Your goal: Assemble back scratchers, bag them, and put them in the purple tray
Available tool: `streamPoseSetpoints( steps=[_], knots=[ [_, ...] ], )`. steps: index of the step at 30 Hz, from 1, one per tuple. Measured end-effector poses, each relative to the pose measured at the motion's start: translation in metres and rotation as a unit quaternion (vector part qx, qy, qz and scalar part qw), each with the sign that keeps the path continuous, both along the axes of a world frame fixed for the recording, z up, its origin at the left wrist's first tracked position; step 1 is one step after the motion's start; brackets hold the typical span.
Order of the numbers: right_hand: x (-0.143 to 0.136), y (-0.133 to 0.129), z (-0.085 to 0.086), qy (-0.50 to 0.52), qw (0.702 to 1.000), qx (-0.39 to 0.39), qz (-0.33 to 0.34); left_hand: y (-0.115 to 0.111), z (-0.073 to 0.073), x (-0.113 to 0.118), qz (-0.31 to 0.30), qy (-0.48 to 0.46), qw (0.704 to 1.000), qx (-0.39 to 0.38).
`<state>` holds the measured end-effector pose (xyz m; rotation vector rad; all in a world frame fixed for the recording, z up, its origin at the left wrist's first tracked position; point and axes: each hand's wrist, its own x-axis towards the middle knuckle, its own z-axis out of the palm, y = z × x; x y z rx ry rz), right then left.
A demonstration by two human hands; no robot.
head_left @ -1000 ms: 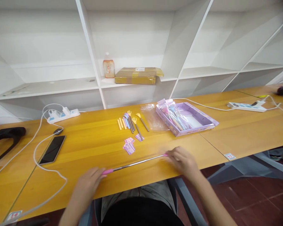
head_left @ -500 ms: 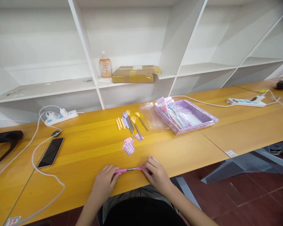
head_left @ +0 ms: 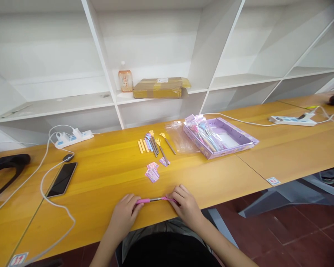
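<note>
A pink back scratcher [head_left: 155,199] with a short metal shaft lies level between my hands at the table's front edge. My left hand [head_left: 127,210] is closed on its pink handle. At the other end my right hand [head_left: 184,204] pinches the pink claw head, partly covered by the fingers. Beyond them lie small pink and purple cards [head_left: 152,172]. Farther back are yellow-headed and purple-headed scratchers with dark shafts [head_left: 163,151], beside several loose yellow, pink and blue handle sleeves [head_left: 144,145].
A purple tray [head_left: 241,142] holds bagged scratchers [head_left: 207,135], with clear plastic bags [head_left: 180,137] beside it. On the left are a phone [head_left: 62,179], white cables and a power strip [head_left: 74,138]. Another power strip [head_left: 293,120] is at right. A taped carton [head_left: 158,88] and bottle [head_left: 125,78] stand on the shelf.
Both hands keep the same hold on the pink back scratcher. The view has shifted very slightly; nothing on the table has visibly moved.
</note>
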<state>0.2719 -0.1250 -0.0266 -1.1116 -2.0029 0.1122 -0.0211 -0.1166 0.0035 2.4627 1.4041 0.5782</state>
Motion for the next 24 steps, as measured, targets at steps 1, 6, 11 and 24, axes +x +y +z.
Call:
streamPoseSetpoints(
  steps=[1, 6, 11, 24],
  knots=[
    [0.001, 0.001, 0.002, -0.013, 1.000, 0.009, -0.003, 0.001, -0.001, 0.000, -0.002, 0.008, 1.000, 0.008],
    [0.005, 0.007, 0.012, -0.108, 0.992, 0.063, -0.028, 0.003, -0.013, 0.005, -0.009, 0.076, 0.995, 0.068],
    [0.021, 0.013, 0.017, -0.135, 0.987, 0.065, -0.052, 0.003, -0.018, 0.008, 0.010, 0.119, 0.989, 0.089],
    [0.232, 0.014, -0.026, -0.038, 0.964, 0.050, -0.257, -0.009, -0.003, -0.177, 0.138, 0.038, 0.990, -0.010]
  ],
)
